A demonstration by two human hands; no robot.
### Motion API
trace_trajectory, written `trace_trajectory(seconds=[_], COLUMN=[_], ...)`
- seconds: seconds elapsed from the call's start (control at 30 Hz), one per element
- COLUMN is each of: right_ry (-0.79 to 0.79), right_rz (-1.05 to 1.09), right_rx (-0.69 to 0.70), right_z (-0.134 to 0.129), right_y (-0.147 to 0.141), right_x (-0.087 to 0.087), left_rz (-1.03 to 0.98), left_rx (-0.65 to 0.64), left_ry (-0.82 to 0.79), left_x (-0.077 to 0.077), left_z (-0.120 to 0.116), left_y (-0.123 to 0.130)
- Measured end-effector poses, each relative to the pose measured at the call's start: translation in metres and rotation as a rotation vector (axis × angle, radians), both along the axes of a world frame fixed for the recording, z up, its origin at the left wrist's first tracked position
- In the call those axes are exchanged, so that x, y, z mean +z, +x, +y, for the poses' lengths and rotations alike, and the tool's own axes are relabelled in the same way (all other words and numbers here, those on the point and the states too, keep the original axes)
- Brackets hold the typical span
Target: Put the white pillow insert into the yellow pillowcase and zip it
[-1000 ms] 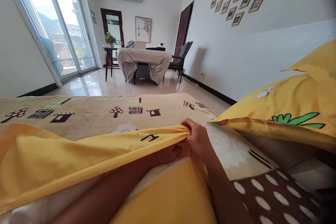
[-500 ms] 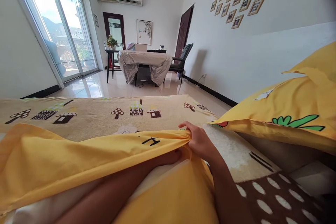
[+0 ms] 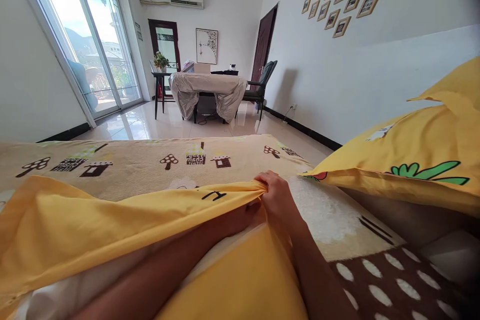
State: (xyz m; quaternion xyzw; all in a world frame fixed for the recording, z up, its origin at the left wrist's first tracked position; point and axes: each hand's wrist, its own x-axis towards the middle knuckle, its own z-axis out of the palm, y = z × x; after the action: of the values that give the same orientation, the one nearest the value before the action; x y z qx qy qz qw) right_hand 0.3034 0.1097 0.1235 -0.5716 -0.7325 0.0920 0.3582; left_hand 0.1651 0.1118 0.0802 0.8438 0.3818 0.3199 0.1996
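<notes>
Pillowcase: in the head view, the yellow pillowcase (image 3: 112,215) is lying open over the nearer part of the fleece blanket (image 3: 127,175), well in from its far edge.
Right hand: the right hand (image 3: 279,200) is gripping a bunched fold of the pillowcase from outside, fingers closed.
Left hand: the left hand (image 3: 245,215) is resting inside the opening, just below that fold; whether it is pinching anything, I cannot tell.
Handling: keeping the outer grip firm while the inner hand is pressing toward the same fold would probably stop slipping and twisting.
Cotton-like cloth: it is falling smooth and thin, pleating tightly at the grip.
White lining: the white lining (image 3: 56,297) is showing beneath, soft and creased.
Pillow: a plump yellow pillow (image 3: 423,145) is overlapping the blanket's right edge.
</notes>
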Motion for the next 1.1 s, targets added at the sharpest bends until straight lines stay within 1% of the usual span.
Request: trace_trajectory(seconds=[0.07,0.2,0.3,0.37,0.43,0.5,0.57,0.67,0.77,0.93,1.0,1.1], right_ry=[-0.005,-0.070,-0.083,-0.083,-0.084,-0.082,-0.072,-0.059,-0.076,-0.107,-0.108,-0.114], right_rz=[0.060,0.172,0.259,0.302,0.326,0.325,0.303,0.264,0.267,0.271,0.270,0.263], right_rx=[0.044,0.089,0.128,0.155,0.172,0.169,0.160,0.165,0.195,0.252,0.258,0.258], right_z=[0.001,0.000,0.001,0.002,0.003,0.003,0.002,-0.001,-0.001,0.000,0.001,0.002], right_y=[0.000,-0.001,-0.002,-0.002,-0.001,-0.001,0.000,0.000,0.001,0.003,0.004,0.004], right_x=[-0.001,0.001,0.001,0.000,-0.001,0.000,0.001,0.003,0.004,0.003,0.001,0.000], left_rz=[0.036,0.141,0.251,0.267,0.201,0.137,0.127,0.160,0.193,0.284,0.355,0.399], left_rx=[-0.080,-0.309,-0.388,-0.369,-0.284,-0.211,-0.202,-0.227,-0.213,-0.208,-0.182,-0.084], left_ry=[-0.002,0.007,-0.045,-0.087,-0.083,0.007,0.123,0.201,0.267,0.362,0.390,0.365], left_x=[0.006,0.018,0.022,0.021,0.019,0.017,0.015,0.009,0.002,-0.003,-0.005,-0.008], left_z=[-0.003,-0.004,-0.001,0.002,0.002,-0.001,-0.004,-0.006,-0.007,-0.011,-0.012,-0.010], left_y=[-0.003,-0.007,-0.009,-0.009,-0.007,-0.004,0.000,0.003,0.002,0.002,0.004,0.011])
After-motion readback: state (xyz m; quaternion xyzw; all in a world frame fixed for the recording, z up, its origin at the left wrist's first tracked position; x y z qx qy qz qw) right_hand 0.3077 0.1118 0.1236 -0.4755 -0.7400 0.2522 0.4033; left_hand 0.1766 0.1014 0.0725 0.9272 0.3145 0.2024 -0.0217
